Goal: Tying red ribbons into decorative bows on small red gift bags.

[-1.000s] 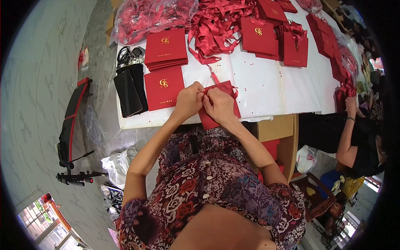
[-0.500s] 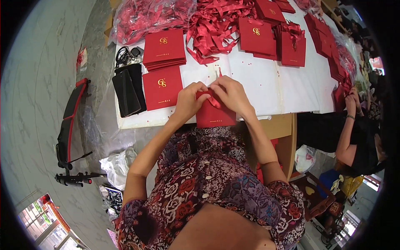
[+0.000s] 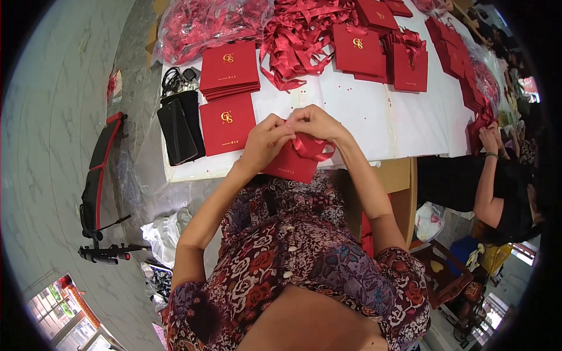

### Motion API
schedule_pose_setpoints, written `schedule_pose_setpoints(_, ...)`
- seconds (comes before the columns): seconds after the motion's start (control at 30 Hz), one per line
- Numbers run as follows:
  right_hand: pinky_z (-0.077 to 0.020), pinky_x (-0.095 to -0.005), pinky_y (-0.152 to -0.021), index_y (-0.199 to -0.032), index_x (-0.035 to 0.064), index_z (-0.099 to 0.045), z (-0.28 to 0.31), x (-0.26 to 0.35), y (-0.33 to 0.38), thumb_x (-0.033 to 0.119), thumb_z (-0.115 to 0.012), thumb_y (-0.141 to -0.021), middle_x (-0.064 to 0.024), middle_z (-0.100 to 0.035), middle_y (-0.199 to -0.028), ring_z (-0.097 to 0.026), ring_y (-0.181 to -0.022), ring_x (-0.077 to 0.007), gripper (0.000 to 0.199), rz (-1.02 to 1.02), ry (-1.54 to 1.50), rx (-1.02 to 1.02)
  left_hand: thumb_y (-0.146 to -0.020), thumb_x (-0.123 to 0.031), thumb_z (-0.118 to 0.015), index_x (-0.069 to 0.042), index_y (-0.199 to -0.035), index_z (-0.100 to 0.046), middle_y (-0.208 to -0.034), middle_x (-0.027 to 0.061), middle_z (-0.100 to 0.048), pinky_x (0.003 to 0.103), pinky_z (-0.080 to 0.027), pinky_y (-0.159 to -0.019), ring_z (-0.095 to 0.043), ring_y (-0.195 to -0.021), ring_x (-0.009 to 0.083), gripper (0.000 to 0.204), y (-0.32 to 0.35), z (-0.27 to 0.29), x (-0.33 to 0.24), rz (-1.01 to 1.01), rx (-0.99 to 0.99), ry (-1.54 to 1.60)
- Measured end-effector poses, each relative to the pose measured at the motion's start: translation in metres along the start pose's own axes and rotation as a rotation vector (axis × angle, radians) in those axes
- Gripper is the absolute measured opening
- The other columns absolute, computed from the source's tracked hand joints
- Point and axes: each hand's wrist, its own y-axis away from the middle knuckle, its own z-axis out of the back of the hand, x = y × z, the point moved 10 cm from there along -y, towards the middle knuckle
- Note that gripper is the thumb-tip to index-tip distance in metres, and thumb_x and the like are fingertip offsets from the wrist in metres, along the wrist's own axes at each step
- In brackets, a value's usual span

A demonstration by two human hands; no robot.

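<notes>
A red paper gift bag (image 3: pixel 291 165) is tilted at the table's near edge, in front of my body. Closed at its top edge are the fingers of my left hand (image 3: pixel 264 142), pinching the bag and ribbon there. My right hand (image 3: pixel 316 124) meets it, thumb and fingers pinched on the red ribbon (image 3: pixel 316 153), which hangs in a loop across the bag's front. The fingertips of both hands nearly touch, and they hide where the ribbon meets the bag. To the left lies a single flat red bag (image 3: pixel 228 131), below a stack of red bags (image 3: pixel 230 67).
A black phone (image 3: pixel 177 131) lies on a dark pouch at the table's left, by a coiled cable (image 3: pixel 174 80). Loose red ribbons (image 3: pixel 295 44) and a plastic bag of ribbons (image 3: pixel 205 29) lie farther back. More red bags (image 3: pixel 358 50) stand right. Another person's hands (image 3: pixel 490 137) work at far right.
The bag has turned, its lower edge now slanting. The ribbon has become a wider loop hanging to the right. My right hand has shifted slightly left, closer to my left hand.
</notes>
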Motion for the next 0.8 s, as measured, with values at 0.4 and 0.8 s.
schedule_pose_setpoints(0.4,-0.0485,-0.0299,-0.062,-0.089,0.0017,-0.073,0.084,0.016,0.022,0.030,-0.071,-0.087,-0.0082,-0.070,-0.072,-0.064,-0.065,-0.0157,0.029,0.037,0.391,-0.744,-0.082,-0.013,-0.074,-0.003,-0.090,-0.069,-0.090,0.0122,-0.063,0.038,-0.052,-0.068,-0.065,-0.078,0.0294,0.014,-0.001,0.009,0.037,0.241,-0.080,-0.094)
schedule_pose_setpoints(0.8,-0.0507,-0.0361,-0.063,-0.085,0.0019,-0.065,0.053,0.011,0.009,0.024,-0.074,-0.083,-0.0121,-0.068,-0.077,-0.065,-0.066,-0.0251,0.024,-0.024,0.578,-0.699,-0.082,-0.020,-0.071,-0.004,-0.089,-0.066,-0.080,0.0105,-0.069,0.040,-0.051,-0.064,-0.066,-0.068,0.0288,0.018,-0.022,-0.022,0.085,0.384,-0.040,-0.417)
